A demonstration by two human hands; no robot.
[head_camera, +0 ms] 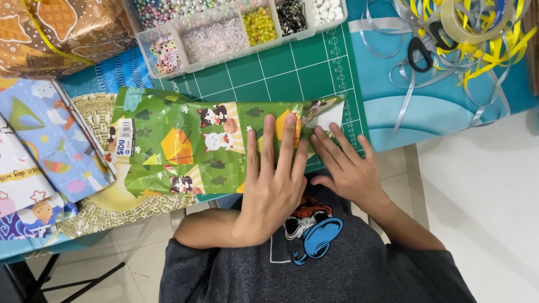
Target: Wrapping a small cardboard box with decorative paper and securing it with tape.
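two flat hands, left hand [275, 179] and right hand [345, 163], press the green wrapped package [185, 146] bearing a white label [124, 140].

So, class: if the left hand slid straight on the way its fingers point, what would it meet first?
Past the green wrapped parcel, the left hand would probably first meet the clear bead organiser, after bare cutting mat.

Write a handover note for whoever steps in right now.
Left hand: flat, fingers pressing the green cartoon wrapping paper onto the green cutting mat.
Right hand: fingers at the paper's right end, on the folded corner showing its white underside.
Done: paper folded into a long strip; right corner turned in.
Left: no tape on it; scissors and tape roll lie among the ribbons, top right.
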